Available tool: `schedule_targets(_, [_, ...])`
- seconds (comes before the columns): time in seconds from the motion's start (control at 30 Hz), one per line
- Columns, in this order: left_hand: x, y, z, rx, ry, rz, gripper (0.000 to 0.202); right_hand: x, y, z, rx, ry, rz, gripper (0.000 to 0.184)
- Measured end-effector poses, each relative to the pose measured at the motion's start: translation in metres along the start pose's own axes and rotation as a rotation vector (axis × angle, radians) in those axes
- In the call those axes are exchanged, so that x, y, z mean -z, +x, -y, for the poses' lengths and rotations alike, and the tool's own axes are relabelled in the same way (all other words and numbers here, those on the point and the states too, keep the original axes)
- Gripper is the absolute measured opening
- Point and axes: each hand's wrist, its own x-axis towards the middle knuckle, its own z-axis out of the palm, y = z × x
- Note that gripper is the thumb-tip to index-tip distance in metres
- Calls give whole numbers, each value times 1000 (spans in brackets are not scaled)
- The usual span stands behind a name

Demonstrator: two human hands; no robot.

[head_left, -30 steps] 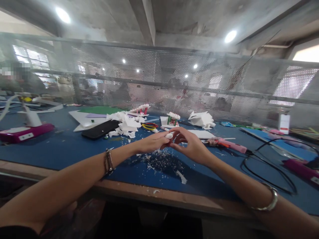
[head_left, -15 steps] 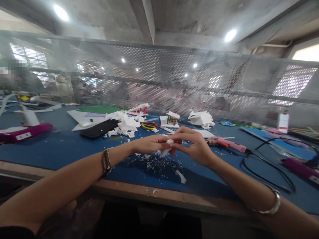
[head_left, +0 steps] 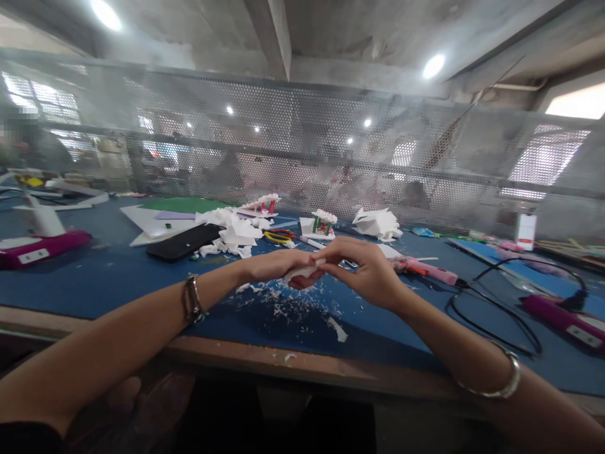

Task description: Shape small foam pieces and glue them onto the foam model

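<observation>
My left hand (head_left: 278, 265) is closed on a small white piece (head_left: 301, 273), which looks like paper or foam; I cannot tell which. My right hand (head_left: 366, 270) meets it from the other side, thumb and fingertips pinching the right end of the same piece. Both hands are held above the blue tabletop, over a scatter of tiny white shavings (head_left: 286, 309). A longer white scrap (head_left: 338, 330) lies nearer the table's front edge. The fingers partly hide the white piece.
Behind my hands are crumpled white scraps (head_left: 239, 230), a black phone (head_left: 184, 243), yellow-handled scissors (head_left: 278, 236) and a small model with green posts (head_left: 324, 222). At right lies a pink glue gun (head_left: 435, 270) with a looping black cable (head_left: 501, 337). A perforated metal screen (head_left: 302, 151) stands behind.
The white piece has turned in my fingers: its round end faced me before, and now it lies lengthwise. My right fingers have shifted to its right end. The view has moved slightly.
</observation>
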Motion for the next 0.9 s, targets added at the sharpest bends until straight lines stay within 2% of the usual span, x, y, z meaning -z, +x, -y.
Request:
schedule_targets(0.1, [8,-4,-10,3,141,-57,23,2,6,0,-45,13,4,16])
schedule_targets(0.2, [24,-13,-19,-37,225,-192,23,12,21,-3,-113,9,43,34])
schedule_targets(0.27, [37,-21,-20,-58,341,-275,24,24,37,-9,-114,-105,141,33])
schedule_targets(0.37, [52,-33,-8,-5,644,-376,26,42,66,-25,-89,-452,286,24])
schedule_targets(0.47, [56,-41,13,116,822,-390,26,48,89,-49,-238,-666,501,20])
schedule_targets(0.57, [48,-40,28,224,1007,-319,24,35,99,-74,-337,-717,628,16])
schedule_targets(0.63, [38,-37,28,235,1131,-251,22,17,97,-89,-410,-756,724,18])
schedule_targets(0.73, [22,-32,21,129,1171,-151,11,-10,89,-104,-486,-811,812,28])
schedule_targets(0.8, [15,-30,17,80,1155,-126,10,-24,85,-110,-518,-832,848,29])
schedule_targets(0.9, [12,-29,18,91,1152,-100,10,-35,85,-112,-519,-855,854,30])
